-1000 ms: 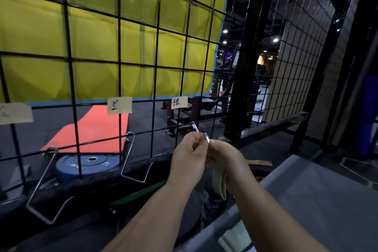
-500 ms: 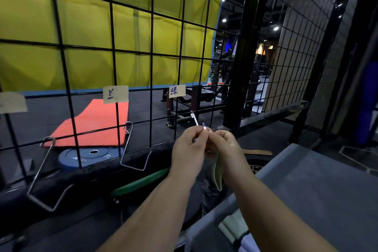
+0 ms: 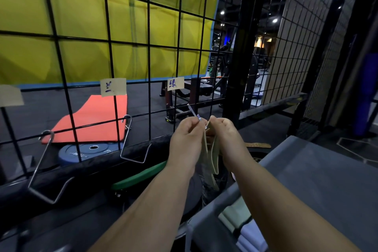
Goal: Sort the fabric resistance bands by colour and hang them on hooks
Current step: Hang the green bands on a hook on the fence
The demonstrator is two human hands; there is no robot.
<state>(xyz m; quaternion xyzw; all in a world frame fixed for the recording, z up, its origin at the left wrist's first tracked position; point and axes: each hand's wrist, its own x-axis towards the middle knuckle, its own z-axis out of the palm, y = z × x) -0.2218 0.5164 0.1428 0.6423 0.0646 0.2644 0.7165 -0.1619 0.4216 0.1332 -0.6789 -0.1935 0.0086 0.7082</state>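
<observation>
At black wire grid (image 3: 149,47), a pale green fabric resistance band (image 3: 212,155) is held up to a silver wire hook (image 3: 193,111) under paper label (image 3: 175,83); band's top edge is pinched by curled fingers of L hand (image 3: 187,141) & R hand (image 3: 227,139), loop hanging btwn them; hook's long axis slants up-left from fingers, its near end at band's top; both hands judged equally near.
</observation>
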